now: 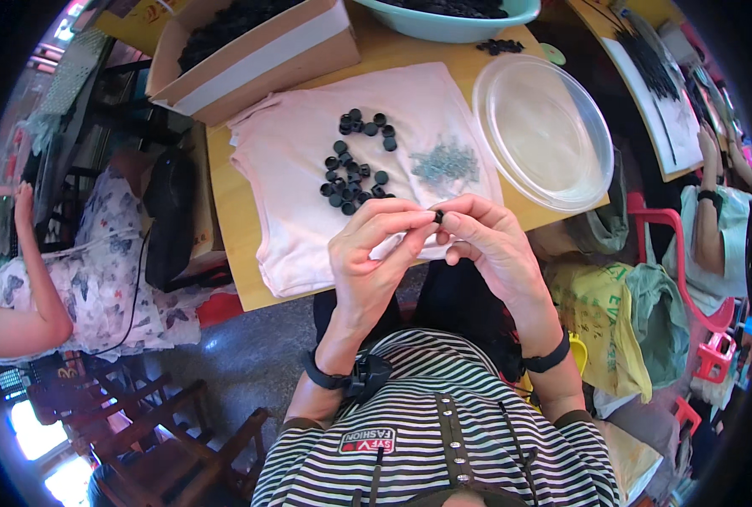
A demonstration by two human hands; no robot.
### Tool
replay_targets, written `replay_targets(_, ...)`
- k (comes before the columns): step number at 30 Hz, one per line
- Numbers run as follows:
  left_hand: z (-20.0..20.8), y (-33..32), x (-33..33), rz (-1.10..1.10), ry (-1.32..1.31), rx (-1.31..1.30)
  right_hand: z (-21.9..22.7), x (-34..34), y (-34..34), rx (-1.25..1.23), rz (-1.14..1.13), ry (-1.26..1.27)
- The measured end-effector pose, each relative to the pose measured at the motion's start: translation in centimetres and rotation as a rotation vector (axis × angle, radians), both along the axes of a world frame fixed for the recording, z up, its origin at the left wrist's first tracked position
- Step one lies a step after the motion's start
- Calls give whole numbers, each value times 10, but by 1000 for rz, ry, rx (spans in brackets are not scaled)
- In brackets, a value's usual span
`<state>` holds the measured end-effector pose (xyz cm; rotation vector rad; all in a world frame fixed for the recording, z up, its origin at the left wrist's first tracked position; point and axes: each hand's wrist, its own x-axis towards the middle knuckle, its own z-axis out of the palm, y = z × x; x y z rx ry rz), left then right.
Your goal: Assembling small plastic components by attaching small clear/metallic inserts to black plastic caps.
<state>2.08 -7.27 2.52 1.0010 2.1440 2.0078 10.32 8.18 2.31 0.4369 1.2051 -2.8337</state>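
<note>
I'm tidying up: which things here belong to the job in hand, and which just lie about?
Seemingly in the job:
small black part, pinched by left hand and right hand
round black plastic caps
small grey pieces
pale pink cloth beneath
perhaps brown cardboard box, round teal basin (both holding black pieces)

Seemingly just lying about:
round translucent plastic lid
yellow printed bag

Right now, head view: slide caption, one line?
Left hand and right hand pinch a small black part near black caps on a pale-pink cloth.
</note>
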Motion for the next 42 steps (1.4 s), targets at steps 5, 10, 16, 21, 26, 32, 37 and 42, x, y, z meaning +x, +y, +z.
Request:
replay_targets(5,-8,3,-2,-41,-253,93,-1,-1,-5,136,-127,-19)
replay_targets(10,-8,3,-10,-41,-293,74,4,-9,-5,245,-141,30)
replay_targets(16,2,-3,-47,131,-195,-223,-1,-15,-2,232,-187,-6)
replay_targets(21,-8,-1,-88,434,318,-726,-2,-19,-2,333,-166,33)
replay_targets(26,-23,7,-105,380,101,-811,1,-22,-6,361,-176,56)
replay_targets(32,-3,6,-99,280,-5,-604,4,-19,0,345,-172,52)
replay_targets(37,12,1,-64,100,-252,-130,8,-18,3,325,-190,69)
replay_targets(42,19,-2,-31,-92,-527,170,13,-15,2,139,-221,80)
